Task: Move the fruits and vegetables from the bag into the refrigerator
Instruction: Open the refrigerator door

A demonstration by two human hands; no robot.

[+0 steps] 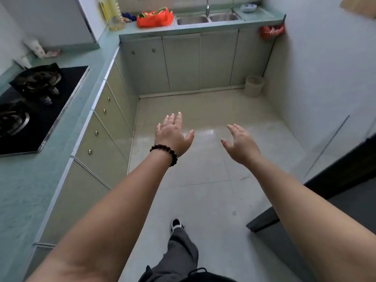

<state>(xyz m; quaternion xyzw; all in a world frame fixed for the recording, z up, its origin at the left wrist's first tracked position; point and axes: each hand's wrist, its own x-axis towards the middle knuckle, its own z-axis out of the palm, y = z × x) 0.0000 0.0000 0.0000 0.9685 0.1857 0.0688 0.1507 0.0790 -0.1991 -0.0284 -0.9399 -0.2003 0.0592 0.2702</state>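
Observation:
An orange plastic bag [154,18] with red and green produce showing at its top sits on the far counter, left of the sink [209,19]. My left hand [173,133], with a dark bead bracelet on the wrist, is stretched forward over the floor with fingers spread and holds nothing. My right hand [240,142] reaches forward beside it, fingers straight and empty. Both hands are far from the bag. No refrigerator is clearly in view.
A black gas stove [30,110] lies on the left counter [30,190]. A large oil bottle [115,15] stands near the bag. A small bin [254,85] sits in the floor's far right corner, a red bag [271,31] hangs above it. A dark door edge [345,171] is at right.

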